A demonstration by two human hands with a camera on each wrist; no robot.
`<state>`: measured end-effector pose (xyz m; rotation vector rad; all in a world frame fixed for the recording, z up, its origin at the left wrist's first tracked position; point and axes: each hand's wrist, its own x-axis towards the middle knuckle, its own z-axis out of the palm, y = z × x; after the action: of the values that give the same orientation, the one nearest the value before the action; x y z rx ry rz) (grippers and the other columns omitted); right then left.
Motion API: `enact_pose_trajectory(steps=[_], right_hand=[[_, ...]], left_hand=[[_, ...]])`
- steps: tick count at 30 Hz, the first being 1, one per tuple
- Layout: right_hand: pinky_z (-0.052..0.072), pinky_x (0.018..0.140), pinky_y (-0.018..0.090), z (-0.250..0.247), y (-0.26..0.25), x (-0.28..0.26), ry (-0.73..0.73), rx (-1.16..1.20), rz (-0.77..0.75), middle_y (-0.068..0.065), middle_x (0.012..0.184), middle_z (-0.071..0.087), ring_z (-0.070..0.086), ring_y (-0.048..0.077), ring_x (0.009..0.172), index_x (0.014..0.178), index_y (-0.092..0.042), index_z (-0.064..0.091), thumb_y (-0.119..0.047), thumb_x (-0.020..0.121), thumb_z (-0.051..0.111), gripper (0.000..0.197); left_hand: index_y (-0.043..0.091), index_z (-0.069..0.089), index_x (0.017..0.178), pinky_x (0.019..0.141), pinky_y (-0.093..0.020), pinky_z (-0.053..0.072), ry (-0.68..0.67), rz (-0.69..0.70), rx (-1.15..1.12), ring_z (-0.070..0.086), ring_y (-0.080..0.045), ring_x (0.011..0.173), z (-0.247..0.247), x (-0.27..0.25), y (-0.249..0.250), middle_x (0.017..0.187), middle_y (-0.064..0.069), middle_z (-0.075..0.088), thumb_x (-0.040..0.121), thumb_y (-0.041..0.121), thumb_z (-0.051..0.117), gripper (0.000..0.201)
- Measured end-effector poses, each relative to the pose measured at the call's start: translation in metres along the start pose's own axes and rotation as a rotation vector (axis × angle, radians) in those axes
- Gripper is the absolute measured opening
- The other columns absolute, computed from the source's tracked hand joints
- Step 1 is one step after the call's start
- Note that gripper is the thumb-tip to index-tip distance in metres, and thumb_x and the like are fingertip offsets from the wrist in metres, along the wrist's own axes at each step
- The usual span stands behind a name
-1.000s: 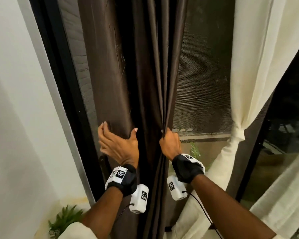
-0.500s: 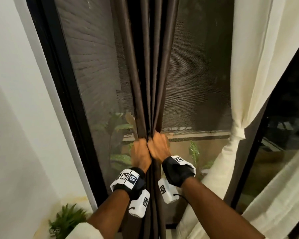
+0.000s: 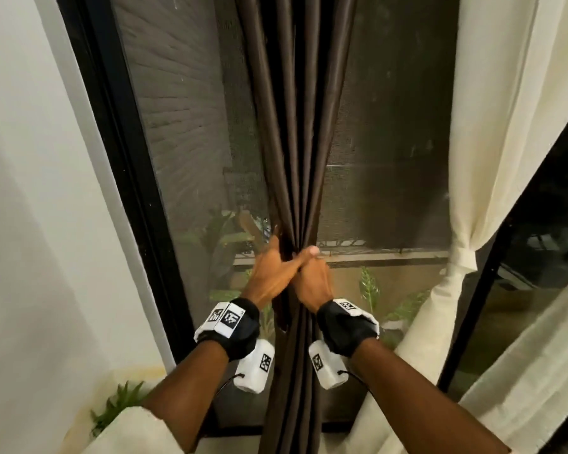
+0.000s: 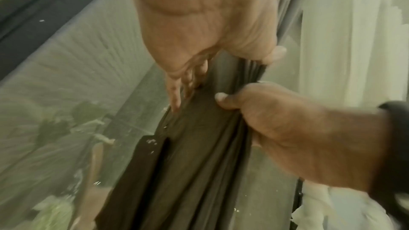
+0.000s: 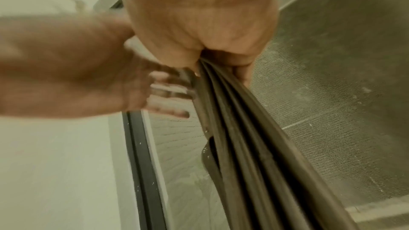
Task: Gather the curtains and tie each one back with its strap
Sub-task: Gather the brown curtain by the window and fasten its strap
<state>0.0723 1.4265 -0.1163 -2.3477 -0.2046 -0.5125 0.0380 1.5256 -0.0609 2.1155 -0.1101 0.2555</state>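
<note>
The dark brown curtain hangs gathered into a narrow pleated bundle in front of the window. My right hand grips the bundle tightly at waist height, and the right wrist view shows its fist closed round the folds. My left hand lies against the bundle's left side just above. Its fingers are straight and its thumb lies across the front. A darker flat strip, possibly the strap, hangs beside the bundle below my hands. At the right, the cream curtain is tied by its strap.
A black window frame and a white wall stand to the left. Behind the curtain is a mesh screen. A green plant sits low at the left. More cream fabric hangs at the lower right.
The spread curtain has been drawn into one tight bundle, with my left hand brought across to meet the right. The left fingers have since straightened from a fist.
</note>
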Motion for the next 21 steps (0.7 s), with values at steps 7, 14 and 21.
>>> enact_pose_trajectory(steps=[7,14,21], right_hand=[[0.054,0.089,0.044,-0.031,0.007,0.005,-0.341,0.131,0.041,0.003,0.113,0.068,0.065,0.023,0.101,0.122,-0.02,0.055,-0.058,0.066,0.074,0.07],[0.048,0.087,0.012,-0.091,-0.011,0.043,-0.199,0.658,0.147,-0.011,0.126,0.056,0.057,0.0,0.107,0.14,-0.015,0.041,-0.042,0.065,0.086,0.091],[0.056,0.078,0.031,-0.057,-0.02,0.056,0.039,0.62,0.151,-0.004,0.091,0.073,0.068,0.012,0.086,0.092,-0.025,0.067,-0.034,0.068,0.086,0.031]], left_hand=[[-0.005,0.06,0.111,0.083,-0.037,0.045,0.226,-0.106,0.219,0.058,-0.041,0.109,0.004,0.023,0.016,0.117,-0.026,0.062,0.094,0.023,0.056,0.033],[-0.003,0.062,0.113,0.084,-0.037,0.046,0.122,0.124,0.344,0.06,-0.039,0.105,0.013,0.019,0.011,0.112,-0.025,0.065,0.089,0.017,0.05,0.034],[0.015,0.063,0.111,0.081,-0.038,0.051,-0.013,0.276,0.234,0.064,-0.028,0.103,0.013,0.028,-0.011,0.109,-0.008,0.07,0.088,0.016,0.06,0.024]])
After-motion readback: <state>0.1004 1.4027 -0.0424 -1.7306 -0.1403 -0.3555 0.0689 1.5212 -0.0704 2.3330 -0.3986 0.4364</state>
